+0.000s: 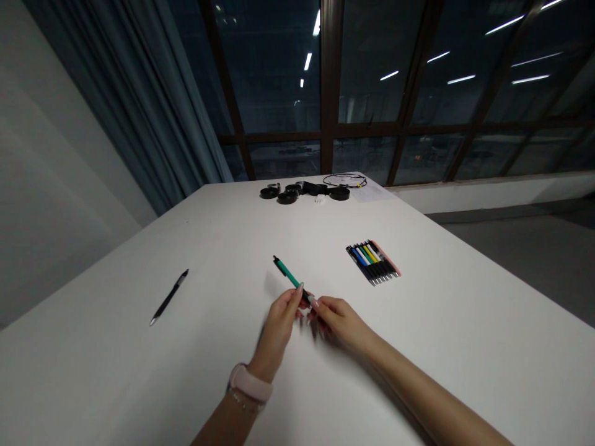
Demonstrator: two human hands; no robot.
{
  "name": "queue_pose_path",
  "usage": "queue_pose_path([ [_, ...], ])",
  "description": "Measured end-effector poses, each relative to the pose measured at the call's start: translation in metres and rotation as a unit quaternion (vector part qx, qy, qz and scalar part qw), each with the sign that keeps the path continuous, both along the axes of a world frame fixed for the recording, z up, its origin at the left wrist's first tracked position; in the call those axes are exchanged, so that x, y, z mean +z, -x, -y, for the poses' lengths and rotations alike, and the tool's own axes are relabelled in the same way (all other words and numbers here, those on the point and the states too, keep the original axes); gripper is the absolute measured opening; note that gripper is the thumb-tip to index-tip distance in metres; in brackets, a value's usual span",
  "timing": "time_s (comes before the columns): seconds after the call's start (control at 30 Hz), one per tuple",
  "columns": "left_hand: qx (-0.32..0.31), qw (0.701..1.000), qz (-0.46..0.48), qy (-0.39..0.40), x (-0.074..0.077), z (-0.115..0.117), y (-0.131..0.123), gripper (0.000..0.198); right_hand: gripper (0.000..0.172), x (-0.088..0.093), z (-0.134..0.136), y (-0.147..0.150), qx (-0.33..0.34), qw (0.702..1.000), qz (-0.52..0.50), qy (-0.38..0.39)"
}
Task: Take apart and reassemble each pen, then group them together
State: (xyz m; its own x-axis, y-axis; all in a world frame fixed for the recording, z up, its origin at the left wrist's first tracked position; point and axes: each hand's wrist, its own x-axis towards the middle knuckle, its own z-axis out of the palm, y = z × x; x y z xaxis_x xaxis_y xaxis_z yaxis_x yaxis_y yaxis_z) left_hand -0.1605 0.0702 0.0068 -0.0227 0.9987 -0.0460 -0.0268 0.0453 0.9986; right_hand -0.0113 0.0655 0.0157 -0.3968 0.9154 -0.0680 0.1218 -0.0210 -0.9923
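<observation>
A green pen (288, 273) with a black clip end is held above the white table (223, 248), slanting up to the left. My left hand (282, 313) pinches it around its middle, thumb on top. At its lower tip, my right hand (338, 319) is closed with thumb and fingers; the tip itself is hidden by the fingers. Off to the left lies a single black pen (169, 298). A row of several pens (372, 262) in different colours rests side by side to the right, with a pink strip along its right edge.
Several black round objects (287, 196) and a small white piece (320, 199) sit at the table's far end. Near them a black cable (344, 180) lies coiled on a pale sheet. Behind stand dark windows and a blue curtain (153, 93).
</observation>
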Motion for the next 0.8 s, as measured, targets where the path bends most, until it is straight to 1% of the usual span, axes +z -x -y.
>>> queue_pose_path([
  [0.1, 0.005, 1.0, 0.001, 0.007, -0.001, 0.0015, 0.0, 0.049, 0.054, -0.0001, 0.0, 0.0016, 0.01, 0.999, -0.038, 0.036],
  [0.23, -0.008, 0.999, 0.047, 0.015, 0.0013, 0.0038, 0.0003, 0.052, 0.054, 0.0004, -0.0029, -0.0007, 0.033, 0.993, -0.083, 0.076],
  [0.33, -0.011, 0.997, 0.07, 0.017, 0.0051, 0.0059, 0.0006, 0.05, 0.053, 0.003, -0.0043, -0.0032, 0.042, 0.989, -0.105, 0.09],
  [0.43, -0.012, 0.997, 0.072, 0.014, 0.0069, 0.0071, 0.0008, 0.044, 0.053, 0.0067, -0.0046, -0.0044, 0.024, 0.987, -0.125, 0.098],
  [0.53, 0.008, 0.997, 0.076, 0.011, 0.0043, 0.0067, 0.0, 0.041, 0.057, 0.0079, -0.0054, -0.0038, -0.001, 0.987, -0.122, 0.104],
  [0.63, 0.024, 0.997, 0.072, 0.008, 0.0011, 0.0062, -0.0007, 0.041, 0.06, 0.0056, -0.0069, -0.0024, -0.018, 0.991, -0.093, 0.09],
  [0.8, 0.02, 0.999, 0.047, 0.012, 0.002, 0.0071, 0.0003, 0.039, 0.059, 0.0009, -0.0058, -0.0013, -0.025, 0.998, -0.054, 0.021],
])
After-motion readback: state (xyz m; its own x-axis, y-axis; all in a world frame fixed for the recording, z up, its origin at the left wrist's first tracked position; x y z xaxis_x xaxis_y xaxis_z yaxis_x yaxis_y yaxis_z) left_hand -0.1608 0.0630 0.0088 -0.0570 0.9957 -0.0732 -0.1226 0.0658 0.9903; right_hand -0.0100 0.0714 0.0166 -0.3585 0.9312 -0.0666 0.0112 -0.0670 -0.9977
